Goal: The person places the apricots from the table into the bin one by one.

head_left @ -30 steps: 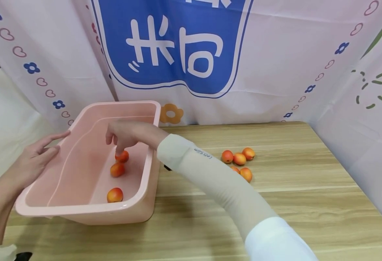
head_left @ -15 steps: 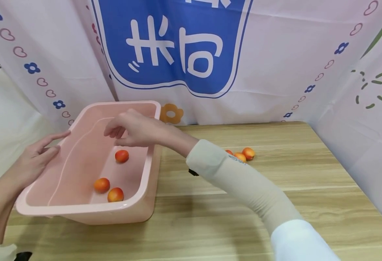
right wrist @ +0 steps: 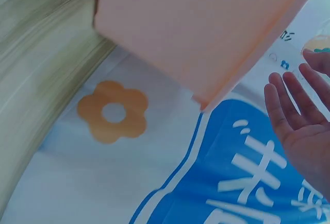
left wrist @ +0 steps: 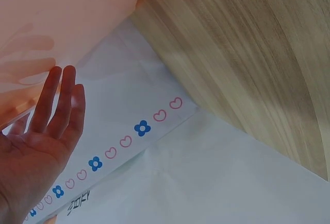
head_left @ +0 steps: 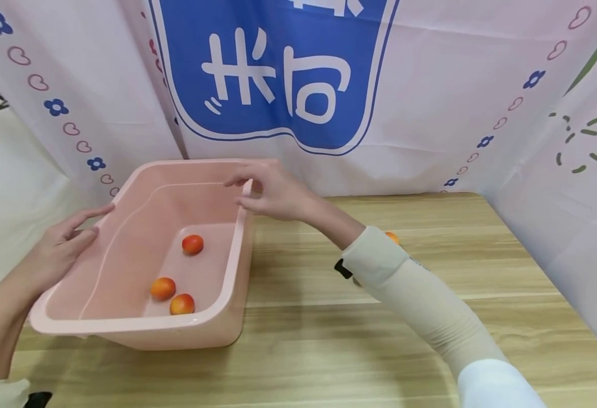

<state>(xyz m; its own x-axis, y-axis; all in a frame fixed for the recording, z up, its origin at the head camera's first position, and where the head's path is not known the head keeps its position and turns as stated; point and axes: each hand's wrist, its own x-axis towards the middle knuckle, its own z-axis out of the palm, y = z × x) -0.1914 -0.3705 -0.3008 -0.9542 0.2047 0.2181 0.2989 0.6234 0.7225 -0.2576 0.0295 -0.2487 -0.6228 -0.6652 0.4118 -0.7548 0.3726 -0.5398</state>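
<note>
A pink plastic basin (head_left: 120, 326) stands at the left of the table in the head view. Inside lie three small red-orange fruits, apricot-like: one fruit (head_left: 192, 244) toward the back, another (head_left: 163, 288) near the front beside a third (head_left: 182, 304). My left hand (head_left: 59, 255) holds the basin's left rim, thumb on top; in the left wrist view its fingers (left wrist: 66, 98) extend along the outer wall. Over the right rim hangs my right hand (head_left: 278, 192), holding nothing, fingers loosely bent. The right wrist view shows its palm and spread fingers (right wrist: 294, 105).
On the wood-grain table (head_left: 298, 340), a sliver of another orange fruit (head_left: 392, 237) shows behind the right sleeve (head_left: 405, 294), which hides the others of its group. A printed white cloth (head_left: 421, 113) hangs behind the table and along both sides.
My right hand has risen from the back fruit and moved right, to the basin's right rim. One fruit in the basin has rolled forward and left. The left hand keeps its hold.
</note>
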